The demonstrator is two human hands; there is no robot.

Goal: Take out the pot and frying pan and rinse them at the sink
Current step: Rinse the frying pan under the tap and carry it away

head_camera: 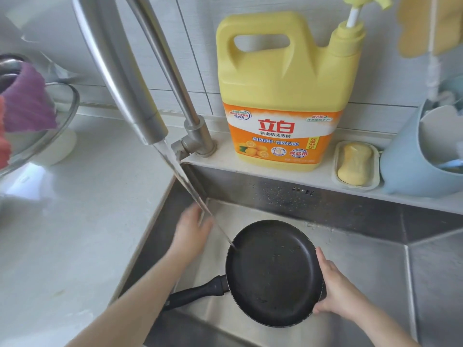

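Observation:
A black frying pan (271, 272) is held over the steel sink (363, 259), its handle (195, 294) pointing left. My right hand (335, 289) grips the pan's right rim, thumb on the inside edge. A stream of water from the steel faucet (130, 96) falls onto the pan's upper left rim. My left hand (191, 229) is blurred, hovers open left of the pan beside the stream and holds nothing. No pot is in view.
A big yellow dish-soap jug (283, 96) stands on the ledge behind the sink, with a soap bar in a dish (354, 164) and a blue holder (411, 156) to its right. On the white counter at left sits a glass bowl (45, 126) with cloths.

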